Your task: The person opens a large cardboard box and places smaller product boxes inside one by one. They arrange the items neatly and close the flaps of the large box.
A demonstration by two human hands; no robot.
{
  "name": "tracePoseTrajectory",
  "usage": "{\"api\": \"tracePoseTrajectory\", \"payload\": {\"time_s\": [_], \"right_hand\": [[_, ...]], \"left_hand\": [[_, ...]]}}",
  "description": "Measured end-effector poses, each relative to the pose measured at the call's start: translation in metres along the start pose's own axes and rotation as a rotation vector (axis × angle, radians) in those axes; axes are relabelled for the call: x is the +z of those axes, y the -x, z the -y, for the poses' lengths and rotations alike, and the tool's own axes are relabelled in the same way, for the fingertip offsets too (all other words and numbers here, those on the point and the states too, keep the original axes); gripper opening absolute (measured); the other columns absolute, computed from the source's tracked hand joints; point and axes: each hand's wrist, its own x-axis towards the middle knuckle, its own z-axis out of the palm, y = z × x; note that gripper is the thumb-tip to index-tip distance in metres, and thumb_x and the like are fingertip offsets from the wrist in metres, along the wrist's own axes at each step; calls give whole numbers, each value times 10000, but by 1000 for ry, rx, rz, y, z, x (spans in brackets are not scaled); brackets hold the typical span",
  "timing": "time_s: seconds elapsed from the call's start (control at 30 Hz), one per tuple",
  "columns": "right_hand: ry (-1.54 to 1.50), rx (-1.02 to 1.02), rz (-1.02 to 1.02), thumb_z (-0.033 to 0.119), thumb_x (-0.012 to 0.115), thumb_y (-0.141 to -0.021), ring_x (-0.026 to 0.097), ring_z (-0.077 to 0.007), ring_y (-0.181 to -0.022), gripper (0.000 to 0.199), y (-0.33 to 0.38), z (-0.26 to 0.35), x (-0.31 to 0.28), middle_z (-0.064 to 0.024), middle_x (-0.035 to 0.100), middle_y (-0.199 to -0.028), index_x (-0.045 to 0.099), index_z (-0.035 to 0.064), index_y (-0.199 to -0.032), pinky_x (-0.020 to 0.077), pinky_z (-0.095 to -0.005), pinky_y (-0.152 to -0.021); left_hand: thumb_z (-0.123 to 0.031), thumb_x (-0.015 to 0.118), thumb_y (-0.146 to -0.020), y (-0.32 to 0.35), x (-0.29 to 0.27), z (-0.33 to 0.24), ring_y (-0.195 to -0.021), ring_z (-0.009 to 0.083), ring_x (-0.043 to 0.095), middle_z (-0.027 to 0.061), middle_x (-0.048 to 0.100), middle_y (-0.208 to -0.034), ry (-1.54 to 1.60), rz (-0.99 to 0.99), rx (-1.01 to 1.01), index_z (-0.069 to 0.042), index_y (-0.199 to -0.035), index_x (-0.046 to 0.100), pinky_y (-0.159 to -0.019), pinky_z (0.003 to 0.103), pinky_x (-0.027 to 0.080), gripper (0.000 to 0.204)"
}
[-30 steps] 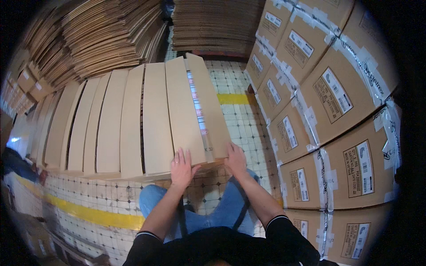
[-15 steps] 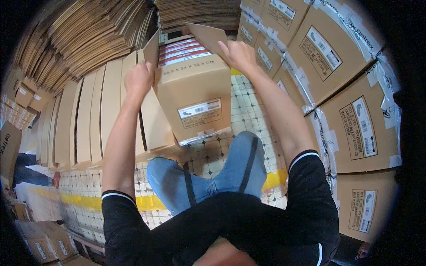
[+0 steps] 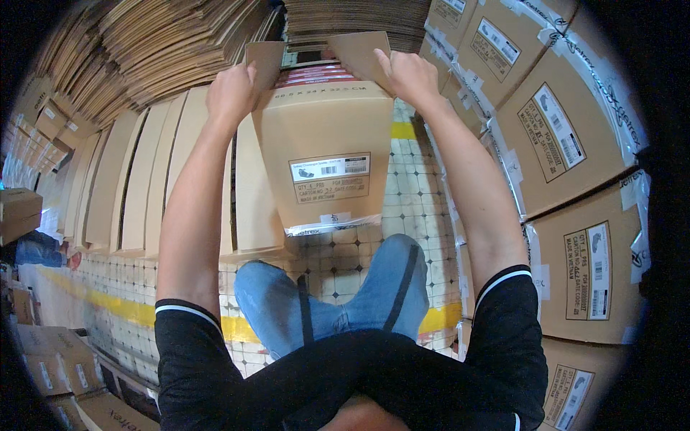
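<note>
In front of my knees stands a tall brown carton [image 3: 323, 136] with a label on its near side and clear tape along its bottom edge. Red and white boxes [image 3: 316, 74] show inside its open top, partly hidden by the near edge. My left hand [image 3: 233, 90] is closed on the left flap [image 3: 265, 63], thumb at its edge. On the other side, my right hand [image 3: 410, 75] grips the right flap [image 3: 364, 56], thumb on the inner face. Both flaps stand up and lean outward.
A row of cartons [image 3: 154, 172] stands close on the left. Stacked, taped, labelled cartons [image 3: 546, 129] form a wall on the right. Piles of flat cardboard [image 3: 172, 50] lie behind. The tiled floor [image 3: 417, 194] carries yellow tape [image 3: 129, 327]. Another person's leg [image 3: 36, 250] shows far left.
Both flaps have swung further outward, with my hands still holding them. The carton's labelled side now faces me more fully. The whole view has shifted a little.
</note>
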Motion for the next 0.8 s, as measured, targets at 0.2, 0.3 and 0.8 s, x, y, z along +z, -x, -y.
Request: {"api": "tracePoseTrajectory", "payload": {"time_s": [0.2,0.3,0.8], "right_hand": [[-11,-42,-41,497,403,-1014,709,-390,-818,576,-6,0,0,-215,718,-844,742,54,-871,555,-504,-740],[-37,-41,7,522,381,-1014,681,-427,-877,601,-10,-2,-1,-234,708,-895,705,27,-905,527,-526,-785],[-37,-82,19,505,374,-1023,691,-416,-807,585,7,4,-2,-226,707,-825,702,36,-904,542,-523,-719]], "left_hand": [[-391,422,-1020,-8,-1,0,-925,449,665,266,693,-950,-8,12,-6,-3,-975,702,-818,541,520,480],[-399,433,-1013,-12,-2,0,-920,453,665,270,692,-946,7,36,-22,0,-960,699,-818,542,517,482],[-410,447,-1011,5,1,3,-903,460,658,280,682,-922,4,25,-1,4,-937,693,-803,546,510,487]]}}
